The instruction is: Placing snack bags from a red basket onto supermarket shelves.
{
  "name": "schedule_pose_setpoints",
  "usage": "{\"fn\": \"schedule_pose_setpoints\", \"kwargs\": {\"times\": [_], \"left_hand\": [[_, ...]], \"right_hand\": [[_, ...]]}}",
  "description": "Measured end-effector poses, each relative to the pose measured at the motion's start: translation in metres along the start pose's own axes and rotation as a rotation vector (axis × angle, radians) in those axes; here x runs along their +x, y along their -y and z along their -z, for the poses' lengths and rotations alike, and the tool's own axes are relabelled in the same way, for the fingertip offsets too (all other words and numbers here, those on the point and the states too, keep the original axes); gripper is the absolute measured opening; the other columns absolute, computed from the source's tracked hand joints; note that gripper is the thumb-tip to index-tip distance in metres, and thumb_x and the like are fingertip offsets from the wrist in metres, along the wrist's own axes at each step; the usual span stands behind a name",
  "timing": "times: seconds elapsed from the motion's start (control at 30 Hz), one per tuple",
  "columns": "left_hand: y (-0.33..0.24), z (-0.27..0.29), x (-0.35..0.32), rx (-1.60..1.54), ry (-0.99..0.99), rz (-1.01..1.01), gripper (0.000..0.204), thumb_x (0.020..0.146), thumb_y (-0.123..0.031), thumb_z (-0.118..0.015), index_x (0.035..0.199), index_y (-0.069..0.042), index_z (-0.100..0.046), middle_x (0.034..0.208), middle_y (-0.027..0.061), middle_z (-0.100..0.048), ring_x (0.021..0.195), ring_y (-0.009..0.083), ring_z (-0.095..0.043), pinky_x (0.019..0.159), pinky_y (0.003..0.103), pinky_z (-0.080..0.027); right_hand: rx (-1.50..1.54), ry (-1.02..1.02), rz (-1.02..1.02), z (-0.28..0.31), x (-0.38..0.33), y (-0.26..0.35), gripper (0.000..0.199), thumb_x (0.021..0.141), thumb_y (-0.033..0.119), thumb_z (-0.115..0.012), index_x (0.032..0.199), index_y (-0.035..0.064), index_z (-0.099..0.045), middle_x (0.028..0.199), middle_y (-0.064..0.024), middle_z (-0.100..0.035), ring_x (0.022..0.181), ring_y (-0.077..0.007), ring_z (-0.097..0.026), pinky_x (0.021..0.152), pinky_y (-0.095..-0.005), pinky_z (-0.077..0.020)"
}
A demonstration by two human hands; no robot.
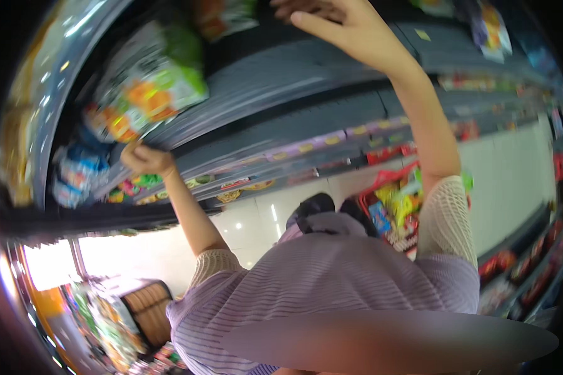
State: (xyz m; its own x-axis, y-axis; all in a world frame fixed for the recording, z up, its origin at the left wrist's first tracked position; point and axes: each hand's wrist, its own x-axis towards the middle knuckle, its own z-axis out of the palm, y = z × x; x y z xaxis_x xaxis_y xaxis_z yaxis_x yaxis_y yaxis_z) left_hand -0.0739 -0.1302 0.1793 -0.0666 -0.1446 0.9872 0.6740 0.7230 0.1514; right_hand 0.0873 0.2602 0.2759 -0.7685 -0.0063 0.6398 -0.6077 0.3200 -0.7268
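My left hand (147,159) is at the front edge of a dark shelf, its fingers curled closed. They lie right under a row of snack bags, near a green and white bag with orange pictures (162,94); whether they pinch a bag's corner or the shelf edge is hidden. My right hand (325,17) reaches up over a bare stretch of the grey shelf (263,75), thumb apart from loosely bent fingers, with nothing seen in it. A brown and green bag (228,15) stands on that shelf, left of my right hand.
Blue and white bags (78,175) sit at the shelf's left end; a purple and white bag (493,34) hangs at upper right. Lower shelves carry a purple label strip (306,147). By my feet stands a red basket (381,178) of packaged snacks. Another stocked shelf (538,262) is at right.
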Motion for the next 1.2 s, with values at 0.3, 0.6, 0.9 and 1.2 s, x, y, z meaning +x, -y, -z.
{"fn": "schedule_pose_setpoints", "kwargs": {"times": [0.3, 0.6, 0.9, 1.2], "left_hand": [[0.008, -0.009, 0.005, 0.043, -0.063, -0.041, 0.028, 0.088, -0.016, -0.048, 0.066, 0.001, -0.053, 0.065, 0.0123, -0.052, 0.062, 0.0269, -0.050, 0.062, 0.039, -0.042], [0.004, -0.009, 0.006, 0.007, -0.037, -0.058, 0.028, 0.085, -0.018, -0.047, 0.064, 0.000, -0.051, 0.062, 0.0102, -0.051, 0.058, 0.0232, -0.047, 0.061, 0.035, -0.041], [0.009, -0.007, 0.009, 0.045, -0.016, -0.030, 0.028, 0.084, -0.017, -0.048, 0.064, 0.002, -0.052, 0.063, 0.0130, -0.051, 0.059, 0.0265, -0.048, 0.059, 0.038, -0.041], [0.012, -0.008, 0.006, 0.015, -0.023, -0.049, 0.029, 0.085, -0.018, -0.046, 0.064, 0.001, -0.052, 0.064, 0.0107, -0.053, 0.059, 0.0233, -0.048, 0.058, 0.037, -0.041]], "right_hand": [[-0.662, -0.542, -1.012, 0.043, -0.388, -0.048, 0.037, 0.077, 0.014, -0.067, 0.111, 0.0041, -0.060, 0.103, -0.0137, -0.065, 0.092, -0.0270, -0.063, 0.081, -0.0339, -0.0489], [-1.364, -0.772, -1.405, 0.116, -0.592, -0.055, 0.077, 0.067, 0.013, -0.073, 0.134, 0.0126, -0.036, 0.117, -0.0172, -0.053, 0.107, -0.0377, -0.051, 0.087, -0.0466, -0.0457], [-1.810, 0.071, -1.208, 0.153, -0.550, -0.139, 0.071, 0.075, 0.001, -0.062, 0.137, 0.0189, -0.032, 0.129, -0.0082, -0.048, 0.129, -0.0246, -0.038, 0.106, -0.0533, -0.0283], [-1.530, -0.582, -1.079, 0.146, -0.506, -0.071, 0.052, 0.070, 0.018, -0.072, 0.117, 0.0133, -0.050, 0.104, -0.0119, -0.059, 0.099, -0.0325, -0.057, 0.085, -0.0456, -0.0466]]}}
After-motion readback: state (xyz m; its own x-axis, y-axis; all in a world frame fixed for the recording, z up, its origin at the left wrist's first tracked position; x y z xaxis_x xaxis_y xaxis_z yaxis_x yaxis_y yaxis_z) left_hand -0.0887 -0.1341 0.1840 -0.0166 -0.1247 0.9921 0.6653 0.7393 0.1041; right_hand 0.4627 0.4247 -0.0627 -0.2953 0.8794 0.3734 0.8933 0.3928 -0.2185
